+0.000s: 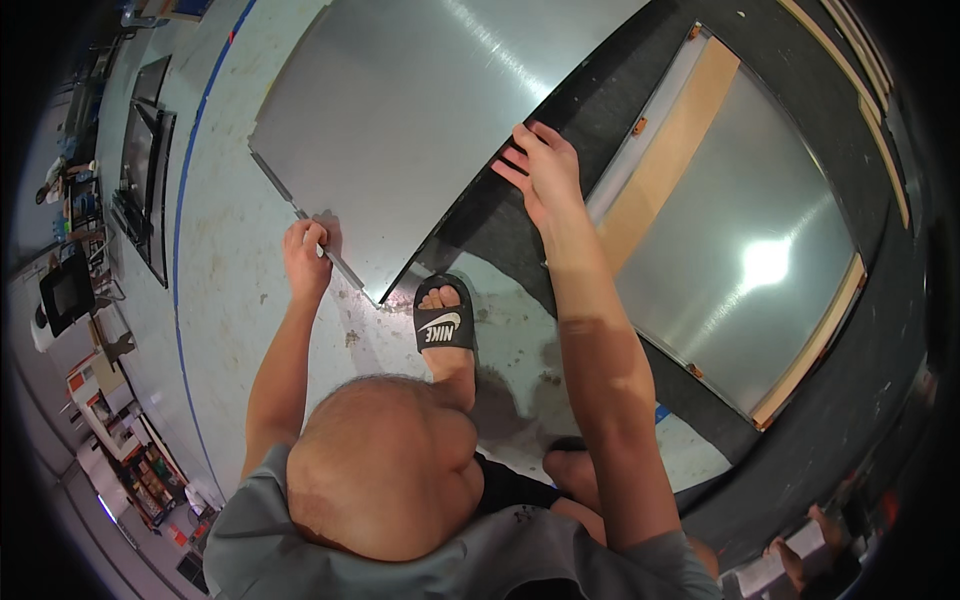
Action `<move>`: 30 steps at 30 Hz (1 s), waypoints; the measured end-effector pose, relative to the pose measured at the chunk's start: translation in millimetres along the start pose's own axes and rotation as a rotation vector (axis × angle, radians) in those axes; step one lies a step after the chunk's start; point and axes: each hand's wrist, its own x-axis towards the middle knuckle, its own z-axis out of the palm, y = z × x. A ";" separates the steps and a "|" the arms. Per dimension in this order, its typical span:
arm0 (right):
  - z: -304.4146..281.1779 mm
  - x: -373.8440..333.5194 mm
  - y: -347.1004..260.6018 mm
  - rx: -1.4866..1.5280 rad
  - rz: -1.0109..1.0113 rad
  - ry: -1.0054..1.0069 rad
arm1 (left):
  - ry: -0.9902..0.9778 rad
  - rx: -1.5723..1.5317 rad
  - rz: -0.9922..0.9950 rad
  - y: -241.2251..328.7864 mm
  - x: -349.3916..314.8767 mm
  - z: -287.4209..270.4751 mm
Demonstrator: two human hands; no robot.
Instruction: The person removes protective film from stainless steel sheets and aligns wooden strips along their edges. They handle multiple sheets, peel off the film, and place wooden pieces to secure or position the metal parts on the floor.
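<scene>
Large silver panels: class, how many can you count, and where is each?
2. One large panel is between the left hand and right hand; a second panel lies on the dark mat at right. Others may be hidden.

Left of the large metal panel (420, 110), the floor (220, 225) lay open as far as the blue tape line (180, 235), so the left hand (307, 258) had room on its outer side. Between the two hands, the panel blocked any way forward. The black slide sandal (443, 328) crowded its near corner, and the bent knee (370, 470) filled much of the space between the forearms. Beside the right hand (545, 170), only a narrower gap of black mat (510, 250) separated the panel's dark edge from a second framed panel (750, 220).
</scene>
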 end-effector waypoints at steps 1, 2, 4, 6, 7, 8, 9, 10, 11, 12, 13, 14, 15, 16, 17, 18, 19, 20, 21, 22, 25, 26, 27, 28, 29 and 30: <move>3.8 -3.1 -2.6 -0.023 -0.027 -0.003 | 0.004 -0.014 0.010 1.3 -0.2 -4.5; 8.1 -4.5 -5.9 -0.040 -0.064 -0.053 | 0.039 -0.007 0.007 1.8 0.4 -10.6; 10.6 -7.0 -14.2 -0.118 -0.046 -0.144 | 0.064 0.005 0.018 8.8 -3.3 -18.2; 14.1 -8.9 -18.2 -0.096 -0.034 -0.060 | 0.106 -0.045 0.026 15.7 -4.2 -22.2; 14.8 -10.3 -20.3 -0.044 -0.070 -0.051 | 0.118 -0.053 0.028 18.6 -4.2 -24.7; 15.9 -12.4 -22.9 0.006 -0.107 -0.038 | 0.127 -0.064 0.032 21.7 -3.5 -26.9; 15.9 -15.9 -25.4 0.060 -0.121 -0.026 | 0.101 -0.064 0.012 25.7 -4.2 -29.8; 16.2 -18.5 -30.3 0.097 -0.195 -0.156 | 0.111 -0.091 0.042 28.9 -3.4 -33.7; 17.2 -20.6 -35.4 0.112 -0.222 -0.206 | 0.108 -0.116 0.046 31.8 -2.3 -38.8; 20.8 -20.8 -40.7 0.114 -0.175 -0.060 | 0.148 -0.138 0.118 34.8 2.9 -42.6; 22.2 -21.3 -47.4 0.235 -0.259 -0.135 | 0.226 -0.176 0.196 40.1 7.9 -43.9; 23.9 -22.0 -54.3 0.275 -0.273 -0.127 | 0.176 -0.236 0.185 42.7 13.6 -53.2; 29.2 -18.4 -65.6 0.180 -0.332 -0.107 | 0.198 -0.291 0.184 49.2 23.8 -55.0; 28.0 -21.0 -74.6 0.152 -0.384 -0.147 | 0.212 -0.344 0.111 56.4 30.7 -61.1; 29.3 -22.3 -85.1 0.223 -0.429 -0.257 | 0.229 -0.570 0.111 61.7 44.0 -69.8; 30.0 -25.7 -96.9 0.298 -0.482 -0.395 | 0.273 -0.714 0.114 69.4 57.3 -79.9; 27.8 -30.3 -104.8 0.322 -0.503 -0.390 | 0.312 -0.771 0.153 75.9 70.2 -89.8; 29.5 -35.7 -114.6 0.350 -0.526 -0.405 | 0.375 -0.646 0.199 82.9 82.1 -106.4; 27.5 -41.0 -121.7 0.335 -0.527 -0.424 | 0.396 -0.445 0.352 88.1 98.4 -128.2; 26.9 -46.9 -126.6 0.341 -0.516 -0.448 | 0.410 -0.268 0.427 94.6 115.4 -152.0; 20.9 -65.8 -121.0 0.264 -0.489 -0.500 | 0.568 -0.213 0.675 121.5 195.9 -220.3; 17.0 -73.4 -110.9 0.203 -0.502 -0.514 | 0.654 -0.119 0.711 134.8 223.1 -244.4; 11.8 -80.2 -100.0 0.154 -0.450 -0.515 | 0.753 0.022 0.611 150.6 251.3 -268.6; 5.3 -85.5 -88.8 0.105 -0.422 -0.536 | 0.728 0.049 0.594 169.5 281.1 -292.5; -0.7 -90.8 -77.3 0.068 -0.404 -0.524 | 0.725 0.105 0.663 191.6 310.8 -320.8; -6.4 -95.7 -67.2 0.018 -0.385 -0.503 | 0.712 -0.042 0.702 214.1 335.0 -342.1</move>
